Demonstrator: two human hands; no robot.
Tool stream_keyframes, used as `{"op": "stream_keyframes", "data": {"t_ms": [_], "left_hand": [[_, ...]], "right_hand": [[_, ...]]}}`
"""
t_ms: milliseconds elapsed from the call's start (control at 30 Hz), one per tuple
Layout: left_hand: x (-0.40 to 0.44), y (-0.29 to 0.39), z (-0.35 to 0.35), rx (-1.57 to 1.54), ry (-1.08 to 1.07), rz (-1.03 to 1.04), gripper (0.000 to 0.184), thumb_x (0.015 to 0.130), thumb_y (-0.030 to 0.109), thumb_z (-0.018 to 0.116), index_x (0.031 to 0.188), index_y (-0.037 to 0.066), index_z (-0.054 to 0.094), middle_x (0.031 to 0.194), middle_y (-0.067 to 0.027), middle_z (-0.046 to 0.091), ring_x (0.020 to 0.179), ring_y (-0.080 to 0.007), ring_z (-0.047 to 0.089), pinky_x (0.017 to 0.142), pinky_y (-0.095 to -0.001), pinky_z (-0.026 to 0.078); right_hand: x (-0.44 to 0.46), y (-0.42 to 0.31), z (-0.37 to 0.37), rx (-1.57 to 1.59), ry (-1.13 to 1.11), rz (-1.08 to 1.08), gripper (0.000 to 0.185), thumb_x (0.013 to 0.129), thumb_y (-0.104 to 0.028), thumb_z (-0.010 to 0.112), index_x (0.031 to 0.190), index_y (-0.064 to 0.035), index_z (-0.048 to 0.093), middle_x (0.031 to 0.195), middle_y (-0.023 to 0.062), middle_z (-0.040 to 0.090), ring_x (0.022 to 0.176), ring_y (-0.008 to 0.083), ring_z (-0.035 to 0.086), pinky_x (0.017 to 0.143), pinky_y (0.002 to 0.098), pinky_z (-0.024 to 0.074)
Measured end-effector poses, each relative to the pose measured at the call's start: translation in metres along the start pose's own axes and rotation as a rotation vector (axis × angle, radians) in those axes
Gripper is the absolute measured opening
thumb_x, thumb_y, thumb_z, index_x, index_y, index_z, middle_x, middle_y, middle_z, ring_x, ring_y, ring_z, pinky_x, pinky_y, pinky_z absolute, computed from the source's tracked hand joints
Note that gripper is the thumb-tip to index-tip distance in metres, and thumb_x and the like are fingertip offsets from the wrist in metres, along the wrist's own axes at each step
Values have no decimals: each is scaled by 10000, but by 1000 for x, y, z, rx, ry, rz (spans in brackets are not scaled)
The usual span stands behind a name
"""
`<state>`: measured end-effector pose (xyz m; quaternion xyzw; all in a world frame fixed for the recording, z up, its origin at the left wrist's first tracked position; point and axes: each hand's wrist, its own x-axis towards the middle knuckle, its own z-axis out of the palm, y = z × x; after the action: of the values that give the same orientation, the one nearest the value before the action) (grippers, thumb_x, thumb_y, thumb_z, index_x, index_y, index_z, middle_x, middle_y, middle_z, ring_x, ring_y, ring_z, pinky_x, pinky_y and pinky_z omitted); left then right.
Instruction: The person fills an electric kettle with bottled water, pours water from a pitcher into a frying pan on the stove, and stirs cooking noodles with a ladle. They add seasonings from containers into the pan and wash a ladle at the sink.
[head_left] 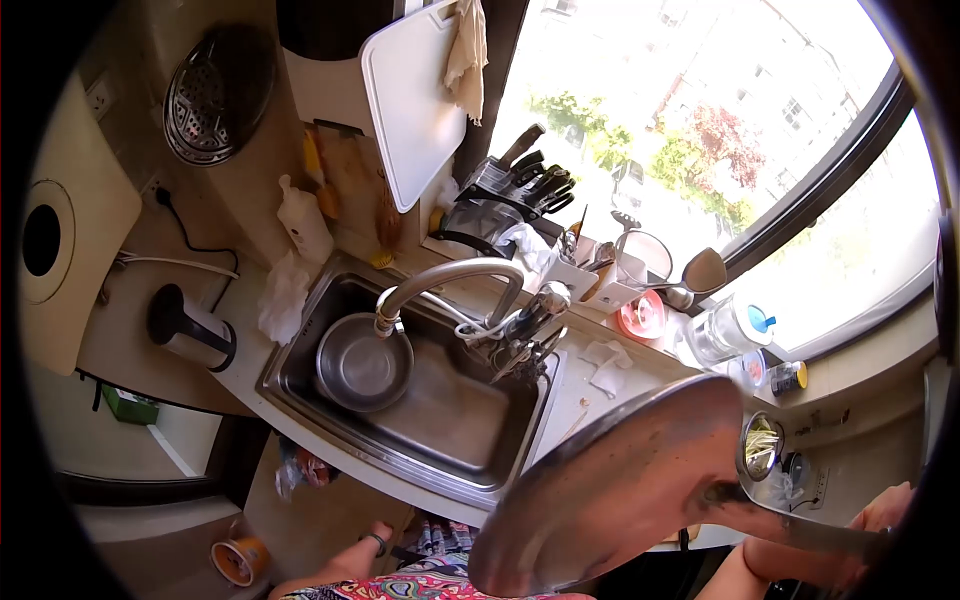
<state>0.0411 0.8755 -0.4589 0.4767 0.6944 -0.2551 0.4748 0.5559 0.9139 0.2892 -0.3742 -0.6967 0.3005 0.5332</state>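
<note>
My right hand is closed round the metal handle of a large wok. The wok is raised and tilted at the lower right, and its broad brownish surface faces the camera. It hides part of the counter behind it. Low in the view, near my patterned clothing, is my left hand, with a dark band at the wrist; its fingers are too small and unclear to read. A round metal pan sits in the left part of the steel sink, under the curved faucet.
Behind the sink stand a knife block, utensil holders and a clear pitcher along the window. An electric kettle is on the left counter. A white cutting board hangs above. A bowl of pale strips lies beyond the wok.
</note>
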Motion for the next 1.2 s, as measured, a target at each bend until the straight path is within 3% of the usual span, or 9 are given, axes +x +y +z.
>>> {"op": "stream_keyframes", "data": {"t_ms": [300,433,533,833,900,933,1000,1067,1200], "left_hand": [[10,0,-1,79,6,-19,368,833,261,602,1108,27,675,1170,-238,632,1104,-381,606,917,-435,479],[0,-41,17,10,708,765,357,830,226,602,1104,6,671,1153,-242,639,1103,-376,609,900,-428,487],[12,-20,-3,-17,-9,-63,342,832,201,598,1090,-12,670,1136,-246,646,1090,-378,617,884,-425,492],[2,-44,-12,-93,78,-80,310,818,171,606,1047,-27,675,1117,-265,643,1075,-403,617,873,-432,502],[2,-60,-12,-53,60,-49,308,820,167,603,1046,-30,673,1114,-272,641,1075,-407,615,874,-438,502],[-3,-59,-17,-27,53,-5,306,822,164,601,1045,-33,671,1110,-278,638,1075,-411,613,876,-444,501],[-5,-68,-14,-37,23,-3,304,825,161,595,1044,-36,669,1114,-284,634,1076,-420,608,876,-450,501],[-12,-65,-17,16,63,24,290,818,163,605,1013,-40,675,1068,-284,647,1039,-423,624,845,-449,510],[-7,-68,-13,20,84,92,260,817,164,606,971,-29,689,1003,-279,662,982,-421,645,802,-451,516]], "right_hand": [[7,-21,13,-69,-49,-6,469,890,-245,517,1300,-15,514,706,60,674,493,127,621,437,262,520],[4,-32,22,-100,-29,28,456,888,-248,517,1307,-66,529,715,51,679,508,123,631,456,269,533],[3,-37,29,-118,-15,59,430,897,-257,520,1294,-92,542,722,48,683,514,119,633,466,266,538],[-40,28,23,93,134,60,442,907,-370,585,1275,-128,552,715,31,686,516,138,647,443,269,538],[-53,76,53,29,969,-157,301,990,-227,506,784,-91,334,623,30,506,601,68,584,549,246,504],[-56,91,59,191,670,60,324,987,-260,517,784,-91,330,575,9,449,482,40,495,423,221,411],[-58,131,99,-535,1141,227,443,1005,-425,358,805,-41,454,495,21,467,299,50,388,270,179,304],[-79,148,106,-55,1047,391,448,974,-425,414,822,-10,483,466,57,472,288,98,436,264,202,343],[-105,182,130,29,1057,623,400,935,-337,471,847,37,583,497,137,573,325,174,518,303,259,441]]}}
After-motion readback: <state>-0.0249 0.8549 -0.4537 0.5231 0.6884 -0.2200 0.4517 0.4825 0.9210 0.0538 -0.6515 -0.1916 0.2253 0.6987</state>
